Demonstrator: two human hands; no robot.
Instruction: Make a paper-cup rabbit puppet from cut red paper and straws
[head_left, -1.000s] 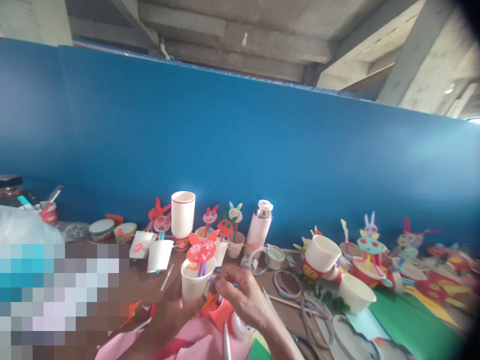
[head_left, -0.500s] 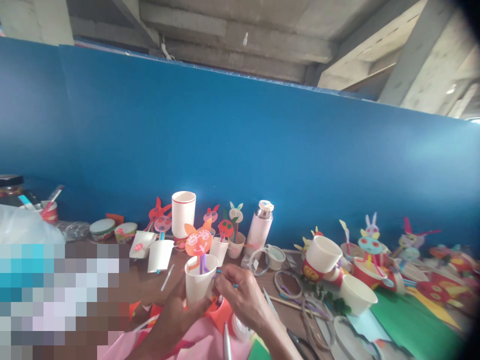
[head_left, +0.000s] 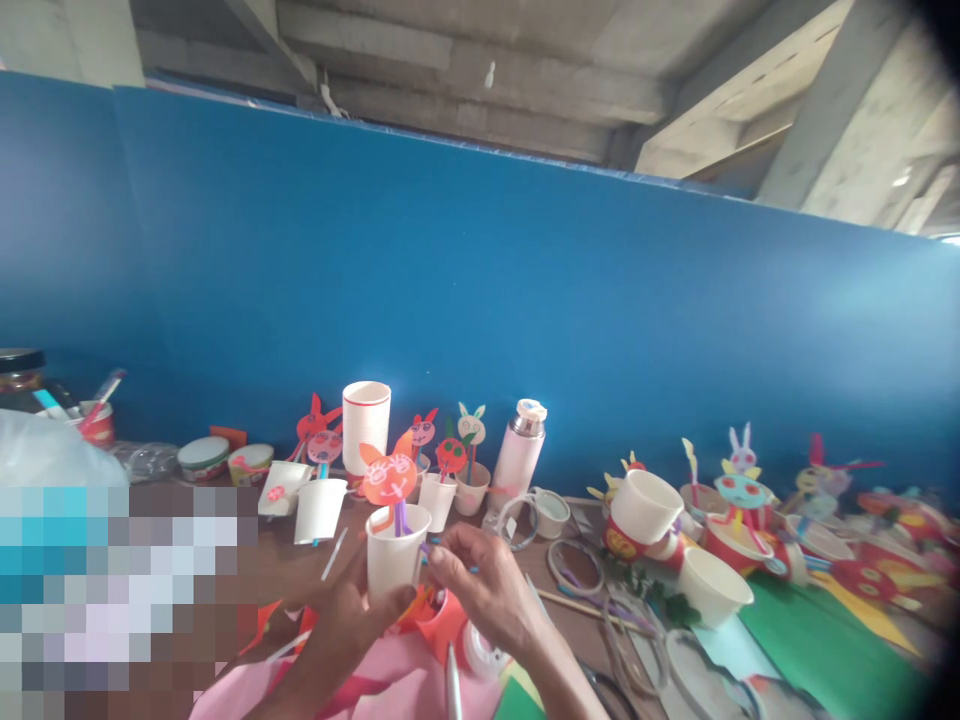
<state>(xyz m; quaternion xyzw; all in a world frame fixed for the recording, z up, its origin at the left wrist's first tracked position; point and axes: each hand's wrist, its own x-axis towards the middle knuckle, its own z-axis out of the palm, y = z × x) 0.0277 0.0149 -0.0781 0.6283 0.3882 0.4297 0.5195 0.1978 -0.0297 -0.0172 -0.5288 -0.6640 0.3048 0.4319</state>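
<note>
Head view: w/in reach, pink paper (head_left: 390,680), white pen (head_left: 453,685) & orange cup (head_left: 441,625) crowd the space below/btwn the hands. Behind: tall cup stack (head_left: 366,430), pink thermos (head_left: 516,455), more face-topped cups by blue panel (head_left: 450,280). To the R: tape rolls (head_left: 576,568), green paper (head_left: 832,640). White cup (head_left: 394,570) w/ orange paper face (head_left: 390,480) is up front, approx. upright, L hand (head_left: 356,600) wrapped round it. R hand (head_left: 480,575), wrist bent in, pinches purple strip (head_left: 424,549) at cup's R side.
</note>
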